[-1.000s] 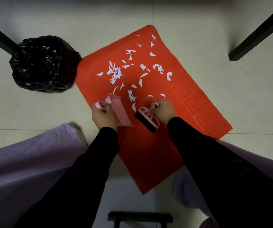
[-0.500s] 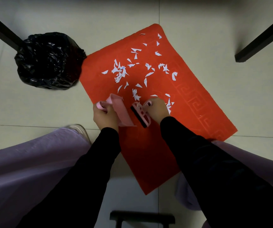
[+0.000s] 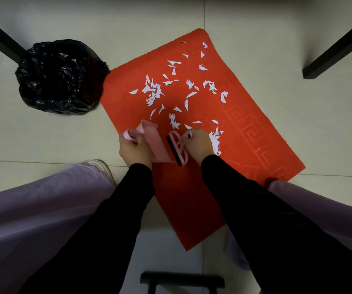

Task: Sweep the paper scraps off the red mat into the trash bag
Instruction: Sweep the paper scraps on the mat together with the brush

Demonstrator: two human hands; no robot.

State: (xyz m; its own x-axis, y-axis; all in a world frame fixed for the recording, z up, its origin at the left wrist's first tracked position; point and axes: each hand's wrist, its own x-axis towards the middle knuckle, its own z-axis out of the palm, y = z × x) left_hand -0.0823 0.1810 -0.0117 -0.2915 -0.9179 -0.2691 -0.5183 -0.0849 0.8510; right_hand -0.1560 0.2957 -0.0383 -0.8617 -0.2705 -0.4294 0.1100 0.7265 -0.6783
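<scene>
Two hands working the near edge of the scatter, pan and brush mouth to mouth.
Left hand curls round the pink dustpan handle, and right hand grips the small brush, bristles touching the pan lip. I'd keep the lip flat on the red mat and use short strokes, taking the clump beside the right hand first. Most paper scraps lie farther up. Trash bag sits just beside the far-left corner. No readable writing, only an embossed key border.
</scene>
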